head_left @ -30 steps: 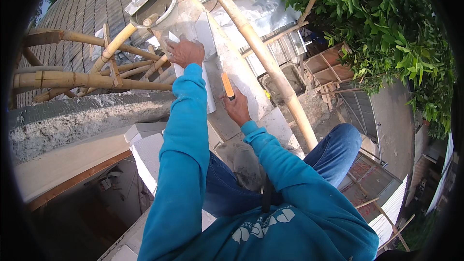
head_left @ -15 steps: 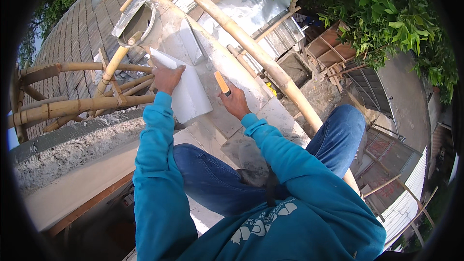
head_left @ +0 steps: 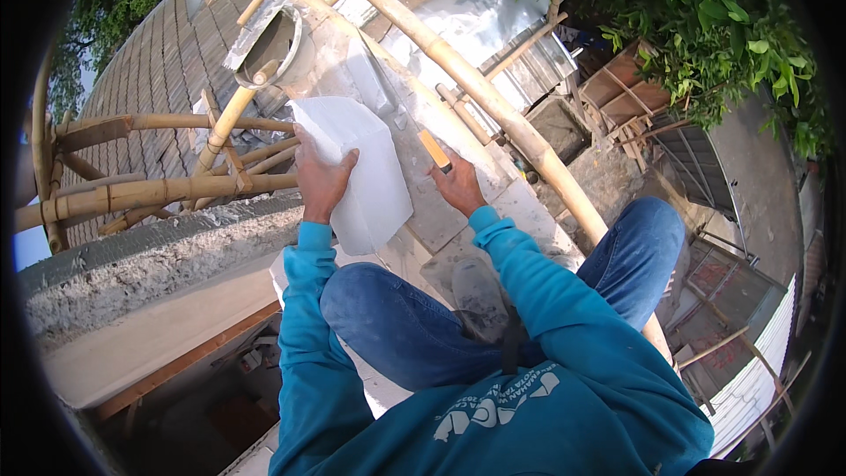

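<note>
Your left hand [head_left: 322,178] grips a white block [head_left: 357,167] from its left face, thumb over the near side, fingers wrapped behind. The block is lifted off the wall top [head_left: 458,203] and tilted, held above the gap between your knee [head_left: 370,317] and the course of laid blocks. Your right hand [head_left: 458,185] is closed round the orange handle of a tool [head_left: 434,148]; the blade end is hidden, so what kind of tool it is cannot be told.

Long axis of the block runs from upper left down to lower right, the top end toward the bucket [head_left: 273,48], the lower end toward your lap. One broad face looks up at you.

Risks, as I judge them:
- One-handed hold on a bulky block. If the grip slips, it drops past the wall edge to the ground far below.
- You sit high on the wall beside bamboo poles [head_left: 493,106]. A lean to steady the block could upset your balance.
- Tilted lowering may chip a corner.
</note>
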Action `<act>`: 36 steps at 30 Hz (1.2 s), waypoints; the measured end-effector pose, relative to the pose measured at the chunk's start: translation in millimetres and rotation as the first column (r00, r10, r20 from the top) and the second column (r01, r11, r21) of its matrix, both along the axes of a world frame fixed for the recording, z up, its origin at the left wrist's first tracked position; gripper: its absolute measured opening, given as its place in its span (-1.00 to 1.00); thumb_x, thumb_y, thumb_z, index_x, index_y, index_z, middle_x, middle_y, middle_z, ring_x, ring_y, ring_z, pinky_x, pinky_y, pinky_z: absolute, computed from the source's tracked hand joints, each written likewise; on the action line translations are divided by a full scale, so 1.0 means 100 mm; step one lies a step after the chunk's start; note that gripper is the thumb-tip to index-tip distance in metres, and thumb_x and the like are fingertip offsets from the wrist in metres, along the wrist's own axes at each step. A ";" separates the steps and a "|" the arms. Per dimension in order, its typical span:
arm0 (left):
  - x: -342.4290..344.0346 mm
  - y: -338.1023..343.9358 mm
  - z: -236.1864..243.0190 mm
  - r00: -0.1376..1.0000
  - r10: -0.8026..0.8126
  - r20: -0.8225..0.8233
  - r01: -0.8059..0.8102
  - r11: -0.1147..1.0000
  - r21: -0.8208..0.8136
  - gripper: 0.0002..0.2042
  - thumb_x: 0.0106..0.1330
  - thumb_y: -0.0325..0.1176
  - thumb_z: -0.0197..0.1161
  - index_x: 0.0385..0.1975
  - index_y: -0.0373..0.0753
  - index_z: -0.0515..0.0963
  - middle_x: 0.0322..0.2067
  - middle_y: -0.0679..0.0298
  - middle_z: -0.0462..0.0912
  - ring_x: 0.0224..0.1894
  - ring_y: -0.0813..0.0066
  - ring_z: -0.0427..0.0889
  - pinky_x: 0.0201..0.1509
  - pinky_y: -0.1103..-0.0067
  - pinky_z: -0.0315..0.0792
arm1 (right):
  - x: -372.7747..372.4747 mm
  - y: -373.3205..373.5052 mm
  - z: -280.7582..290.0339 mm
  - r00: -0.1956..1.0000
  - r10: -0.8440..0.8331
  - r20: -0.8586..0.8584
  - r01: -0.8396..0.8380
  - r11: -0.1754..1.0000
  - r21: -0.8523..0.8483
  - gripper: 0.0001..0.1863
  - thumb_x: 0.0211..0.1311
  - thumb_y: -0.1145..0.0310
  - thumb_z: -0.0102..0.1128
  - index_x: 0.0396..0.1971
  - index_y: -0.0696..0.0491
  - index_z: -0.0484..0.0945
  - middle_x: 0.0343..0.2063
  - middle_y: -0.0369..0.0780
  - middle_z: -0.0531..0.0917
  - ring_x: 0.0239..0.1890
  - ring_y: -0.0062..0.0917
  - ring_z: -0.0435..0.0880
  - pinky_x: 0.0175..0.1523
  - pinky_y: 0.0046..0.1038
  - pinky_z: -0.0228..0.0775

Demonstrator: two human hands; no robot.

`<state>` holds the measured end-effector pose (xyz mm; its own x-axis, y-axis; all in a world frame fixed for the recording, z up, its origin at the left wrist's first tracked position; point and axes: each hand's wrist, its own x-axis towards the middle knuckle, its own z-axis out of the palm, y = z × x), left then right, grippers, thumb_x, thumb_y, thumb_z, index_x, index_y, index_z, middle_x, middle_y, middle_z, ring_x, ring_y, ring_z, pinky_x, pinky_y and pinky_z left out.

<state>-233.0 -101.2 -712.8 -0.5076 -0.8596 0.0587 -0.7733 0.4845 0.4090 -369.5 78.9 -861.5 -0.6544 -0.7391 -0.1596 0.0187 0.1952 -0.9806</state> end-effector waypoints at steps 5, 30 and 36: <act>-0.01 0.29 -0.08 0.997 0.072 0.040 -0.080 0.959 0.272 0.17 -0.02 -0.08 0.54 0.42 -0.57 -0.14 0.21 -0.35 0.33 0.25 -0.18 0.40 0.32 0.27 0.34 | -0.13 0.05 0.04 0.997 0.037 0.063 -0.035 0.999 -0.032 -0.42 0.16 0.35 0.34 0.19 0.19 0.49 -0.41 0.05 0.68 -0.61 -0.30 0.57 -0.36 -0.32 0.46; -0.88 -0.85 -0.41 0.997 0.041 0.070 -0.055 0.973 0.224 -0.15 0.20 0.28 0.22 0.15 -0.51 0.48 0.12 -0.25 0.53 0.22 -0.12 0.50 0.30 0.28 0.37 | 0.07 0.01 -0.04 0.995 0.104 0.009 -0.104 0.994 0.022 -0.40 0.18 0.43 0.23 0.28 0.03 0.44 -0.19 -0.02 0.72 -0.09 -0.12 0.70 0.05 -0.27 0.51; -1.30 -1.33 -0.98 0.863 -0.281 0.420 0.059 0.881 0.469 0.00 0.06 0.51 0.15 0.08 -0.50 0.55 0.12 -0.18 0.56 0.17 -0.09 0.55 0.23 0.25 0.40 | 0.04 -0.02 -0.15 0.986 0.115 0.119 -0.120 0.992 0.034 -0.59 0.22 0.45 0.20 0.09 0.16 0.55 -0.21 -0.03 0.72 -0.11 -0.23 0.73 0.02 -0.29 0.52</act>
